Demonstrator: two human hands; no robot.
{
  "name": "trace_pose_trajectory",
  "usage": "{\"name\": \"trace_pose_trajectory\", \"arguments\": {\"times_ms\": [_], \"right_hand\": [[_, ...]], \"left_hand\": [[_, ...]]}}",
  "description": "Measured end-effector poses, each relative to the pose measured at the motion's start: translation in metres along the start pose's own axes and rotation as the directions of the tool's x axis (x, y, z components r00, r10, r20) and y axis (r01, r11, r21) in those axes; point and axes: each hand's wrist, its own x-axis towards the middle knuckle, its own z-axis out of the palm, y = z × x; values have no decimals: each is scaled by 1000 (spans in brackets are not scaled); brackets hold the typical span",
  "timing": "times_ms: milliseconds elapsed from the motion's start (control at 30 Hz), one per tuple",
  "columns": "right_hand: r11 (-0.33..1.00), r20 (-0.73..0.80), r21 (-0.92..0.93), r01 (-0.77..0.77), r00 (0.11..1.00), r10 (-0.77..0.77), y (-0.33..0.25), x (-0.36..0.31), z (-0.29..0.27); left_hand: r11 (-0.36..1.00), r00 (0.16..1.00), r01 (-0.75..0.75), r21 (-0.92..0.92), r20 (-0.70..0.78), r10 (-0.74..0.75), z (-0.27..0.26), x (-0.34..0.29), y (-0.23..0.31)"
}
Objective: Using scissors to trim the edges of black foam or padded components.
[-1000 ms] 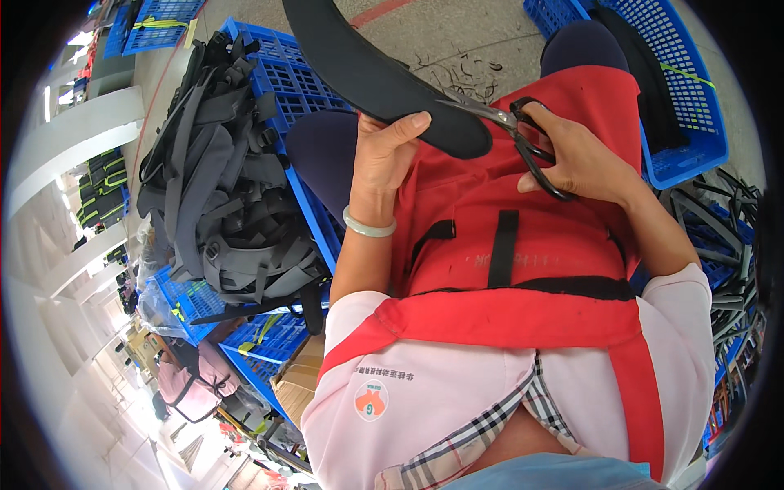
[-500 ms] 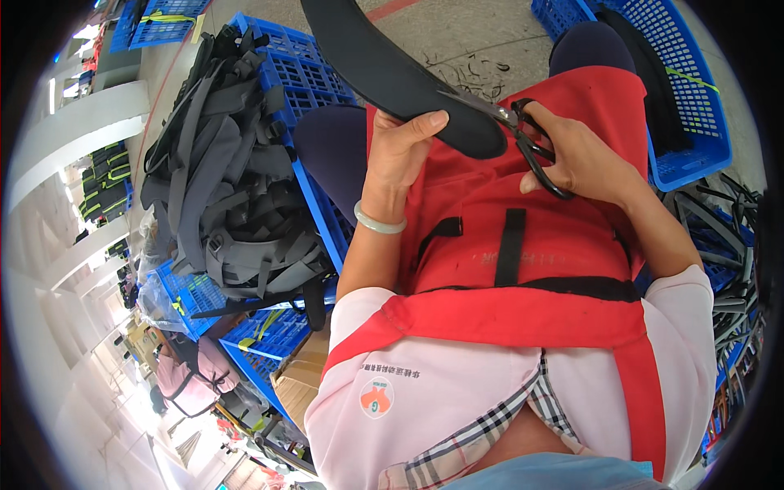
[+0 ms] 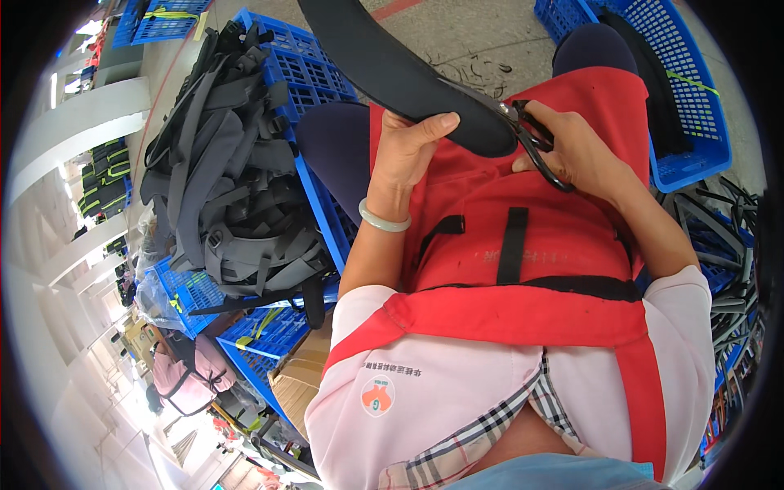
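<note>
My left hand (image 3: pixel 410 147) is closed on a long, curved black padded strip (image 3: pixel 400 77), thumb on top and fingers hidden beneath. The strip runs up past the top edge of the view, and its rounded end lies over my red apron (image 3: pixel 465 204). My right hand (image 3: pixel 576 151) grips black-handled scissors (image 3: pixel 535 139), fingers through the loops. Their blades lie along the far edge of the strip, close to its rounded end, and are partly hidden by it.
Dark grey padded straps (image 3: pixel 237 163) are heaped on blue plastic crates (image 3: pixel 306 73) at my left. A blue basket (image 3: pixel 694 159) with black pieces stands at the far right. Black scraps (image 3: pixel 482 73) litter the floor ahead. An open cardboard box (image 3: pixel 298 376) sits by my left elbow.
The strip and my left hand have shifted slightly to the right. The scissor handles have come closer together, and my right thumb has moved up toward the fingers.
</note>
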Motion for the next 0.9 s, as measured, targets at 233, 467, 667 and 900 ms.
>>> {"name": "trace_pose_trajectory", "arguments": {"times_ms": [233,467,667,900], "right_hand": [[995,26,18,-100,995,100,-3,2,2],[995,18,-58,79,997,-78,9,2,8],[988,-24,-92,126,991,-129,19,7,18],[998,11,-13,55,998,-55,17,9,20]], "left_hand": [[997,997,-16,-74,-71,11,-15,10,4],[1000,998,3,-1,-67,-3,-7,7,-5],[996,998,-2,-84,-61,-4,-5,5,-5],[997,998,4,-81,-60,-9,-5,4,-5]]}}
